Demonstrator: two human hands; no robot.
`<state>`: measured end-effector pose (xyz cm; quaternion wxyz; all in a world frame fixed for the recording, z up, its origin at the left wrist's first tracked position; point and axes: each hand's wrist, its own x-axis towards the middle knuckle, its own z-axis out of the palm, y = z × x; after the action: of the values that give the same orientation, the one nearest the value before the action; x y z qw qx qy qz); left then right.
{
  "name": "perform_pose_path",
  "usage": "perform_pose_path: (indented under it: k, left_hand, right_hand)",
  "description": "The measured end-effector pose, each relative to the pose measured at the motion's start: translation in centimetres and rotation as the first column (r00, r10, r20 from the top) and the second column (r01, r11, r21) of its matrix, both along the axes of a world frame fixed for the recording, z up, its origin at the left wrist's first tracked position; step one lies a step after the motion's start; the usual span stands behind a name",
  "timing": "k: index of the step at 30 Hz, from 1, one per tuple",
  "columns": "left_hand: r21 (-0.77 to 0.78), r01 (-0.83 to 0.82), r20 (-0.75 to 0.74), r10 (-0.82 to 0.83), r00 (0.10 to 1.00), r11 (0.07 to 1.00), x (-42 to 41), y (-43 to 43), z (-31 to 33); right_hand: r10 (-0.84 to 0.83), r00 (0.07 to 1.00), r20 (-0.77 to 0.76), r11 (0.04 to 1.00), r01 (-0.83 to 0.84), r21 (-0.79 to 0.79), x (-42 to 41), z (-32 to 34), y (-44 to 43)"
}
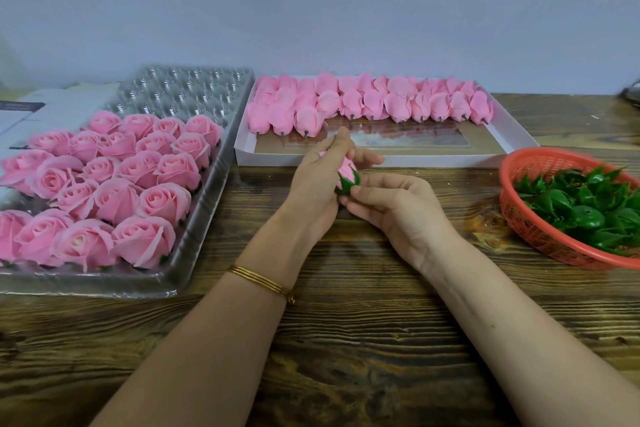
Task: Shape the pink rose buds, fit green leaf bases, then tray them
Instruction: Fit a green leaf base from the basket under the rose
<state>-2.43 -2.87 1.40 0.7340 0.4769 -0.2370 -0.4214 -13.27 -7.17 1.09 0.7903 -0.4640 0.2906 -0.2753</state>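
This is a small craft workshop bench where artificial flowers are assembled in batches. A dark, heavily grained wooden tabletop [363, 340] stands against a plain pale wall [311, 11]. Stock on it is grouped by kind. A clear moulded plastic tray [194, 87] carries rows of finished pink roses [114, 184]. A flat white cardboard box [450, 160] is lined with closed pink buds [367, 101]. A round red plastic mesh basket [526, 229] is heaped with green plastic leaf bases [585, 208]. The left hand [318, 180] and right hand [398, 205] hold a single bud [346, 170] with a green base on it: handwork, done piece by piece.
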Motion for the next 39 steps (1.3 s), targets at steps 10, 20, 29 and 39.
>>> perform_pose_path:
  k: [10,20,29,39]
  left_hand:
    - [0.003,0.034,0.056,-0.034,0.998,0.999,0.22,0.01,-0.18]
    - [-0.018,0.052,0.049,-0.051,0.998,0.998,0.17,-0.03,-0.12]
    - [-0.037,0.046,0.030,-0.045,0.999,0.998,-0.01,0.20,0.06]
    - [-0.030,0.085,0.060,-0.083,0.995,0.996,-0.04,0.24,-0.09]
  right_hand:
    - [-0.033,0.999,-0.031,0.999,0.032,-0.032,-0.15,0.10,0.15]
    - [-0.113,0.993,-0.021,0.983,0.108,-0.149,-0.10,0.24,0.70]
    - [-0.164,0.983,-0.087,0.938,0.128,-0.322,-0.15,0.22,0.88]
    - [-0.142,0.986,-0.083,0.939,0.108,-0.325,0.20,0.01,0.65]
